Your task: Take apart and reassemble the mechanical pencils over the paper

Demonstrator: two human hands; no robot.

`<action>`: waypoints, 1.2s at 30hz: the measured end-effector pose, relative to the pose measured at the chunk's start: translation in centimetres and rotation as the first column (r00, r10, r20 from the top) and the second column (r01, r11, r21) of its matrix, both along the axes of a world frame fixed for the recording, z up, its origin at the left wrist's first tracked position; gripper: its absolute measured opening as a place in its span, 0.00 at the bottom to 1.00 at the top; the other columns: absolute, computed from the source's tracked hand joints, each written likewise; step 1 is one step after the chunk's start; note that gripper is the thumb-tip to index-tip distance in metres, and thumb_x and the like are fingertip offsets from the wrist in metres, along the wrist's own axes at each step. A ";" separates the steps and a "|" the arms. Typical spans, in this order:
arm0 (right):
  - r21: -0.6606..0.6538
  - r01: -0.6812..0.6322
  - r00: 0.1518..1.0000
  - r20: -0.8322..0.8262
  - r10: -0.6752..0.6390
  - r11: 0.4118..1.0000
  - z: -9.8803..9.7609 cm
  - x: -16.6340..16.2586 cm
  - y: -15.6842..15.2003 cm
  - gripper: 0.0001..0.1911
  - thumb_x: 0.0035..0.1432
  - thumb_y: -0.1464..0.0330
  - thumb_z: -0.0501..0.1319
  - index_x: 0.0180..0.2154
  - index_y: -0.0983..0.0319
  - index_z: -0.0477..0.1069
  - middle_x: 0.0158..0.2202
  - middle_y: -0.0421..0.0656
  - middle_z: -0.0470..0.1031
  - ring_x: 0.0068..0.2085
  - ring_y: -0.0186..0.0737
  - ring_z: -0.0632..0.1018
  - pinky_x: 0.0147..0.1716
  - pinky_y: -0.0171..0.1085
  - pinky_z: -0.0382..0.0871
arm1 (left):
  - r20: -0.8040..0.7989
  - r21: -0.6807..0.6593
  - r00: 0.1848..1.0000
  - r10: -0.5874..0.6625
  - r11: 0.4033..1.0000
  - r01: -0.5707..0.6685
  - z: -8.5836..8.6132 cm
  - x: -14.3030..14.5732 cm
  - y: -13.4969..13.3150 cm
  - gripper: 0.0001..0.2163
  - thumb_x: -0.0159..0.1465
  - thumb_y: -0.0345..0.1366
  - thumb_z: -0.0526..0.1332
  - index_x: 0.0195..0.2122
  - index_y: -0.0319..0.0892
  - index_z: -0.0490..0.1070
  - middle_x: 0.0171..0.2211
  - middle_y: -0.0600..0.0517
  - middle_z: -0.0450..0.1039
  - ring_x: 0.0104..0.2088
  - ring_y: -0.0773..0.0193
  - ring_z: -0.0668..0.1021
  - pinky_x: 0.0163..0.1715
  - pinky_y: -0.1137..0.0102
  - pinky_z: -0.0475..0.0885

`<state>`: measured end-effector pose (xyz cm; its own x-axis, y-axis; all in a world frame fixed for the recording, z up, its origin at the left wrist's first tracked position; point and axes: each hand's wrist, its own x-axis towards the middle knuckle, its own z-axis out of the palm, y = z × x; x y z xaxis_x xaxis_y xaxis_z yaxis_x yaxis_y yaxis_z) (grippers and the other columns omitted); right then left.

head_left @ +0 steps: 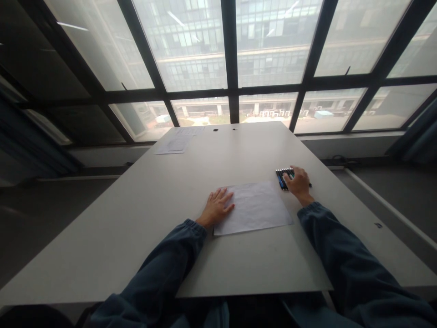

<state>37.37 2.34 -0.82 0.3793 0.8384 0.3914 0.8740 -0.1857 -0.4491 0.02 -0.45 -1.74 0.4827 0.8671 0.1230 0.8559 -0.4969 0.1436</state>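
Observation:
A sheet of white paper (pixel 254 207) lies flat on the grey table (pixel 164 218) in front of me. My left hand (pixel 217 207) rests on the paper's left edge, fingers stretched out flat. To the right of the paper lies a row of several dark pens (pixel 282 176). My right hand (pixel 299 183) lies over the right part of that row, fingers curled down onto the pens. Whether it grips one is hidden by the hand. Both arms wear dark blue sleeves.
More sheets of paper (pixel 177 141) lie at the table's far left. Two small dark holes (pixel 215 130) sit near the far edge. Large windows (pixel 232 59) with dark frames stand behind the table. The table's near edge is close to my body.

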 end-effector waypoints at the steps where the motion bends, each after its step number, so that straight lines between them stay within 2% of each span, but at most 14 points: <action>1: -0.042 0.130 0.991 -0.001 -0.130 0.991 -0.2 1.1 0.1 0.31 0.63 0.53 0.50 0.61 0.63 0.60 0.60 0.57 0.63 0.60 0.59 0.62 0.59 0.56 0.52 | 0.002 0.003 1.000 -0.001 1.000 0.001 0.0 0.0 0.0 0.25 0.68 0.52 0.51 0.65 0.52 0.60 0.68 0.48 0.53 0.68 0.48 0.56 0.65 0.47 0.51; 2: -0.099 0.233 0.972 -0.011 -0.235 0.967 -0.4 1.9 0.2 0.32 0.63 0.50 0.49 0.61 0.63 0.60 0.60 0.58 0.62 0.60 0.61 0.63 0.57 0.58 0.52 | 0.005 0.006 1.000 0.000 1.000 0.000 -0.1 0.0 0.0 0.25 0.68 0.52 0.51 0.65 0.52 0.60 0.68 0.48 0.53 0.68 0.48 0.56 0.65 0.47 0.52; 4: -0.206 0.286 0.954 -0.027 -0.297 0.936 -0.9 3.0 0.4 0.36 0.62 0.46 0.48 0.61 0.63 0.59 0.58 0.60 0.64 0.58 0.62 0.65 0.56 0.58 0.54 | 0.010 0.010 1.000 0.005 1.000 -0.005 -0.2 0.0 0.1 0.25 0.68 0.52 0.51 0.64 0.52 0.60 0.68 0.48 0.53 0.68 0.48 0.56 0.65 0.48 0.52; 8: -0.265 0.232 0.969 -0.023 -0.246 0.936 -1.4 2.4 1.0 0.43 0.58 0.41 0.47 0.64 0.63 0.56 0.58 0.60 0.63 0.58 0.63 0.65 0.56 0.57 0.54 | 0.005 0.000 1.000 0.016 1.000 -0.016 -0.3 0.0 0.2 0.25 0.68 0.51 0.52 0.65 0.51 0.60 0.68 0.48 0.53 0.68 0.47 0.56 0.65 0.48 0.52; 12: -0.306 0.186 0.982 0.035 -0.184 0.934 -1.3 0.7 1.7 0.50 0.52 0.39 0.55 0.65 0.63 0.52 0.60 0.62 0.59 0.61 0.67 0.62 0.57 0.60 0.52 | -0.006 0.003 1.000 0.010 1.000 -0.010 -0.2 -0.1 0.2 0.25 0.68 0.49 0.52 0.64 0.51 0.61 0.68 0.47 0.53 0.68 0.47 0.56 0.64 0.47 0.53; 14: -0.333 0.177 0.984 0.046 -0.172 0.926 -1.2 0.4 1.9 0.51 0.50 0.40 0.58 0.65 0.63 0.51 0.60 0.63 0.59 0.61 0.67 0.62 0.56 0.60 0.54 | -0.010 0.011 1.000 0.012 1.000 -0.012 -0.2 -0.1 0.2 0.24 0.68 0.49 0.53 0.64 0.51 0.61 0.68 0.47 0.53 0.68 0.47 0.56 0.64 0.47 0.53; 21: -0.437 0.197 0.980 0.101 -0.170 0.877 -0.4 0.7 3.3 0.45 0.51 0.47 0.61 0.62 0.68 0.56 0.56 0.66 0.62 0.58 0.67 0.64 0.52 0.60 0.59 | 0.004 0.013 1.000 0.014 1.000 -0.014 -0.1 0.0 0.0 0.25 0.67 0.49 0.53 0.64 0.51 0.61 0.68 0.48 0.53 0.67 0.48 0.56 0.64 0.48 0.53; 27: -0.517 0.188 0.982 0.116 -0.150 0.835 0.6 1.1 4.5 0.39 0.50 0.52 0.65 0.58 0.65 0.60 0.55 0.64 0.63 0.58 0.65 0.65 0.49 0.57 0.64 | 0.020 0.005 1.000 0.022 1.000 -0.022 -0.2 0.0 -0.1 0.25 0.67 0.49 0.53 0.64 0.50 0.61 0.68 0.48 0.53 0.68 0.47 0.56 0.65 0.48 0.52; 32: -0.523 0.226 0.974 0.105 -0.200 0.822 0.6 2.5 5.2 0.36 0.54 0.62 0.64 0.59 0.69 0.55 0.56 0.67 0.62 0.56 0.62 0.69 0.48 0.52 0.67 | 0.016 -0.006 1.000 0.019 1.000 -0.019 -0.2 0.0 -0.2 0.25 0.67 0.50 0.52 0.65 0.51 0.60 0.68 0.48 0.52 0.68 0.48 0.55 0.65 0.48 0.52; 36: -0.555 0.184 0.983 0.093 -0.159 0.811 0.6 3.6 5.6 0.34 0.53 0.70 0.62 0.58 0.75 0.54 0.51 0.68 0.67 0.55 0.59 0.72 0.51 0.47 0.67 | 0.034 -0.003 0.999 0.017 1.000 -0.017 -0.2 0.1 -0.2 0.25 0.67 0.49 0.53 0.64 0.50 0.61 0.68 0.48 0.53 0.68 0.48 0.55 0.65 0.47 0.52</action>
